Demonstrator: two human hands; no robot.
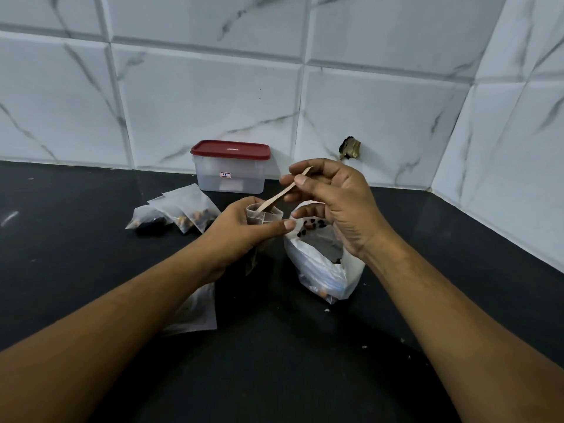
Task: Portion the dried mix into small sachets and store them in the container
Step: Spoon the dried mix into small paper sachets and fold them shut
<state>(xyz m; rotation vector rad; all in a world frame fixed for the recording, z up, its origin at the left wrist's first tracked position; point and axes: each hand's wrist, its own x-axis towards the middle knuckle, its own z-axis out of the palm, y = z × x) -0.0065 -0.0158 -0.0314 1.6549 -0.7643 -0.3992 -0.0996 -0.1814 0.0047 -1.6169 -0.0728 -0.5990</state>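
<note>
Right grip: Your right hand [338, 203] pinches the wooden scoop [274, 199] high on its handle between thumb and forefinger, the other fingers loosely curled.
Left grip: Your left hand [241, 233] curls round the open sachet [268, 216], mouth up, thumb laid across its front.
Key relation: The scoop slants from upper right down to lower left, and its lower end sits inside the sachet's mouth.
Supply: The bag of dried mix [323, 270] stands open just beneath your right hand, which is the nearer one for a refill.
Finished: Filled sachets [183, 209] lie heaped left of your left hand.
Container: The container [229, 175] stands against the tiled wall behind, red lid [230, 149] on, nearer your left hand.
Hidden: The scoop's working end is inside the sachet, so you cannot tell whether it is loaded. Your palm covers the sachet's lower body, so its fill level is unreadable.
</note>
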